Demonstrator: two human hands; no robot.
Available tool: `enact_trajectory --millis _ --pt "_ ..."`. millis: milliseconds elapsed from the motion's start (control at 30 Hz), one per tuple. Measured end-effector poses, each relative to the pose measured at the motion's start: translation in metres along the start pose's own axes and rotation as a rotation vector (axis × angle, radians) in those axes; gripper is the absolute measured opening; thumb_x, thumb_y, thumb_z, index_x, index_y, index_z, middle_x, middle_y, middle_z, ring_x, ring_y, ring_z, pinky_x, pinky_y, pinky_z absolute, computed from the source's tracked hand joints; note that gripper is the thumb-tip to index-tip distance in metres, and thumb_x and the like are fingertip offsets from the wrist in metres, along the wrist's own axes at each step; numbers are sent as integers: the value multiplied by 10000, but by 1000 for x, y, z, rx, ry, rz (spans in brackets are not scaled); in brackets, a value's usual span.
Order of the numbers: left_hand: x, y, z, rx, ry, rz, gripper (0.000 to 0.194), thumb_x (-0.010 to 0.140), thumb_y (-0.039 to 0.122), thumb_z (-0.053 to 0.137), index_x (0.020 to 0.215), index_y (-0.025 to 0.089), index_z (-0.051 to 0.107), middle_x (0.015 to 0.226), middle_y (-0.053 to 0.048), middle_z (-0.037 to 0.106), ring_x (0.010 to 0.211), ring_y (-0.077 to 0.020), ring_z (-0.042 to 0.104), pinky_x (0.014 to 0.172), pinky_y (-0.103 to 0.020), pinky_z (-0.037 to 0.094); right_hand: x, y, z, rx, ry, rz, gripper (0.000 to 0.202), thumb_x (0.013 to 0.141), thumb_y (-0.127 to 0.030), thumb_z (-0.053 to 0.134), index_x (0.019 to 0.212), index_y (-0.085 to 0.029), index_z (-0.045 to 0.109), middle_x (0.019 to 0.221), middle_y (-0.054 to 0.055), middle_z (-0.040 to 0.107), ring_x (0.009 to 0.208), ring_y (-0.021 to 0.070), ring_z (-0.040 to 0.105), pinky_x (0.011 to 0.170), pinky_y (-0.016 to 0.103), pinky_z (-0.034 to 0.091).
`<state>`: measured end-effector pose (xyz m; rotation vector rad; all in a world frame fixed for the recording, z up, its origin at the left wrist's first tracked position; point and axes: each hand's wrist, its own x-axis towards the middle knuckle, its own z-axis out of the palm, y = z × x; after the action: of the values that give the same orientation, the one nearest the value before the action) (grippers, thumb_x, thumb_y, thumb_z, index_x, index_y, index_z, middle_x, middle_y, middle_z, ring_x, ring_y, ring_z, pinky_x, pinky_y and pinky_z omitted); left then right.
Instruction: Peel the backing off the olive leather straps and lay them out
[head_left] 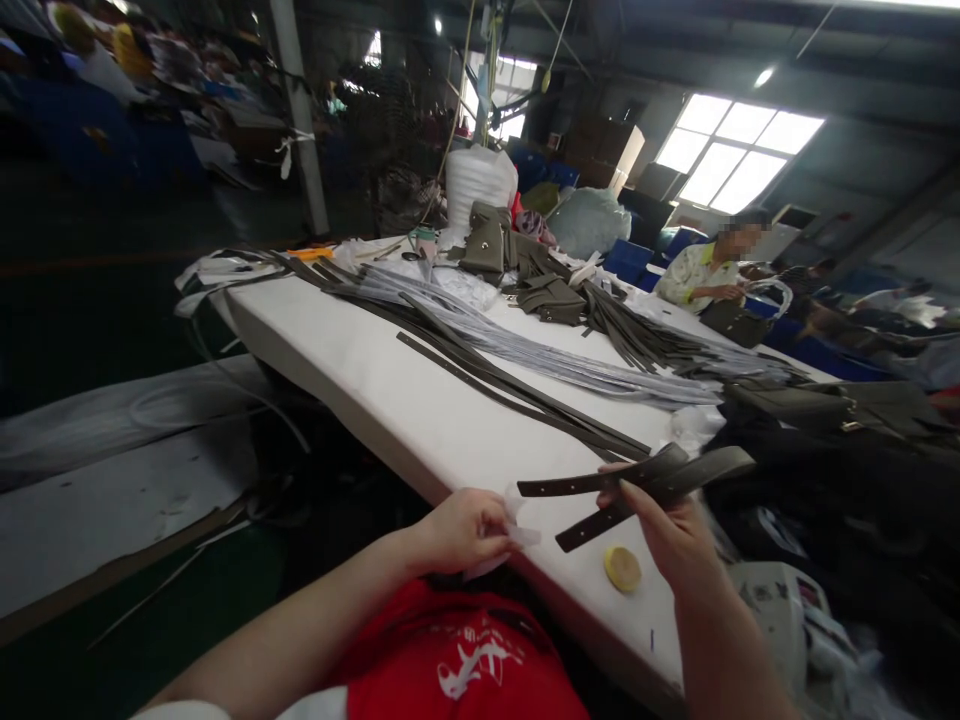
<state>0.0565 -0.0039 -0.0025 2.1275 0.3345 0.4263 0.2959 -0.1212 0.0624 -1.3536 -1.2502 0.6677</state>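
My left hand [476, 530] is closed on a crumpled piece of thin, whitish translucent wrap [525, 537] at the near edge of the white table [360, 370]. Pinched in my right hand [664, 520] is a dark olive strap [592, 525], looped so that two ends with small holes point left. Just below these ends a round yellow disc [622, 568] lies on the table. Long dark straps [510, 385] stretch across the tabletop beyond my hands, beside a bundle of straps in clear plastic wrap [555, 368].
Dark olive bags [486, 243] and more straps [630, 330] lie farther back on the table. A person in a light patterned top [686, 275] is at its far right side. A grey post [300, 120] rises behind. White sheets [127, 510] lie low at the left.
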Motion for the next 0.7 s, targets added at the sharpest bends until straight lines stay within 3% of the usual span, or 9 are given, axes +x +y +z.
enact_trajectory --millis 133,333,467,700 --pt "1 -1 1 -29 30 44 130 833 215 632 798 157 743 853 -42 706 784 -134 652 744 -196 499 0 -3 3 -68 -56 58 270 896 -400 631 1015 -188 748 715 51 716 715 197 659 712 315 552" --pt "3 -3 6 -132 23 46 113 811 199 654 818 164 761 902 -50 712 811 -142 661 762 -208 503 3 -3 -3 -140 -66 110 356 862 -486 639 745 -174 766 777 94 729 795 225 665 732 322 548" --pt "6 -4 12 -99 -19 0 136 818 231 664 770 155 766 784 -28 671 675 -110 607 615 -183 457 5 -1 2 -92 -164 201 396 835 -537 644 794 -160 761 704 85 717 735 218 656 715 332 543" --pt "10 -9 20 -123 -14 -44 199 843 295 653 789 158 787 750 -31 686 680 -120 605 622 -184 438 -2 19 29 -57 -364 321 347 870 -480 622 949 -167 751 714 51 704 727 195 641 731 324 530"
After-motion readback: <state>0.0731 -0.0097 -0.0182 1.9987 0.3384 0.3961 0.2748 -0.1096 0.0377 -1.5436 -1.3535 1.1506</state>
